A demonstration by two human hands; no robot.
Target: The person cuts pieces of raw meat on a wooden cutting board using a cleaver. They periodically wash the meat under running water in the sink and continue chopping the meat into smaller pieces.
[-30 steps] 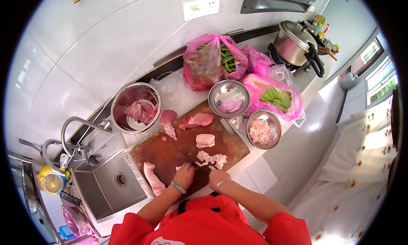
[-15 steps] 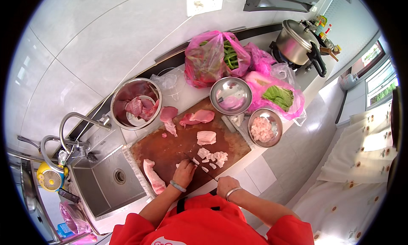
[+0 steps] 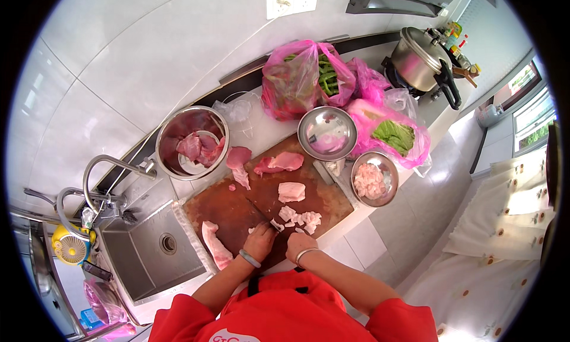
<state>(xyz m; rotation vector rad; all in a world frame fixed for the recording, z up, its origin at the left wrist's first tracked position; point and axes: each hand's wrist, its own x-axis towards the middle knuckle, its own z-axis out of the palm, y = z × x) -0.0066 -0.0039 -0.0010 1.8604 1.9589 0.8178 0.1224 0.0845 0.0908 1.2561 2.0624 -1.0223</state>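
Note:
My right hand [image 3: 300,247] grips a dark-bladed knife [image 3: 261,212], its blade angled up-left across the brown cutting board [image 3: 217,196]. My left hand [image 3: 259,242], fingers curled, presses a pale strip of meat beside the blade. Chopped pale pieces [image 3: 309,222] lie right of the blade, a pale block [image 3: 291,192] above them and a long strip [image 3: 217,246] at the board's left. Two darker red cuts [image 3: 279,162] [image 3: 238,158] rest toward the back. A steel pot of red meat [image 3: 191,146], a bowl of pale pieces [image 3: 374,179] and a steel bowl [image 3: 326,132] surround the board.
A steel sink [image 3: 142,259] with faucets adjoins the board on the left. Pink bags [image 3: 306,75] of vegetables and leafy greens [image 3: 395,137] sit behind it. A pressure cooker [image 3: 418,60] stands on the stove at back right. A curtain [image 3: 487,247] hangs at the right.
My right hand has moved up and left with the knife since half a second ago, and the blade now reaches farther across the board. The whole view has shifted slightly.

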